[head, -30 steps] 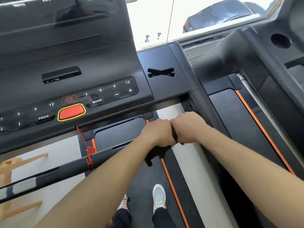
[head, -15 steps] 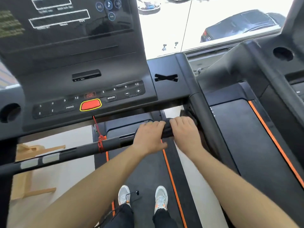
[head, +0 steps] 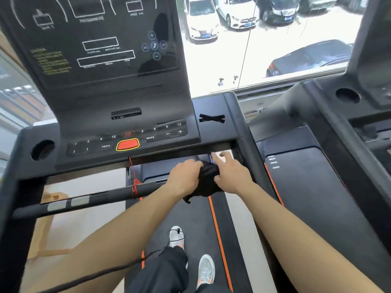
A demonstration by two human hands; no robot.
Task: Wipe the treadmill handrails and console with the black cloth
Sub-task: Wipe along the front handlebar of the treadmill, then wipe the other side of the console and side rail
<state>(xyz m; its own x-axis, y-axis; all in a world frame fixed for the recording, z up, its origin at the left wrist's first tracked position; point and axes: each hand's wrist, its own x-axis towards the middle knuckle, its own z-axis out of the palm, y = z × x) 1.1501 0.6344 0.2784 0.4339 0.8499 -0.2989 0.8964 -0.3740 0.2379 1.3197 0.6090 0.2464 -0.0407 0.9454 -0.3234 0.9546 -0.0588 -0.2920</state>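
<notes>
- View from the head, looking down at a black treadmill from the running belt [head: 196, 216], with both bare forearms reaching forward.
- The black cloth [head: 208, 180] was bunched over the right end of the front handrail [head: 101, 197], between the two hands, with a loose corner hanging below the bar.
- The left hand [head: 186, 179] was curled over the bar and the cloth's left edge, grasping the cloth against the rail.
- The right hand [head: 231, 175] lay just beside it, its thumb side touching the cloth. Its fingers [head: 225, 160] were stretched forward and released, holding nothing.
- The console [head: 127, 98] rose just beyond the hands, with a red stop button [head: 127, 144] on its lower panel. A red cord [head: 134, 187] ran from under the button and was knotted on the rail, left of the hands.
- The right side handrail [head: 251, 149] ran close beside the right hand.
- Handling, as a judgement: the cloth looked light, soft and limp, and would fold or slip off a smooth round bar unless pressed down.
- It would probably be best taken in the gathered middle, wrapped part-way round the rail, and not by the dangling corner.
- On the console, a flat palm over a spread cloth would likely suit better, keeping light pressure near the buttons.
</notes>
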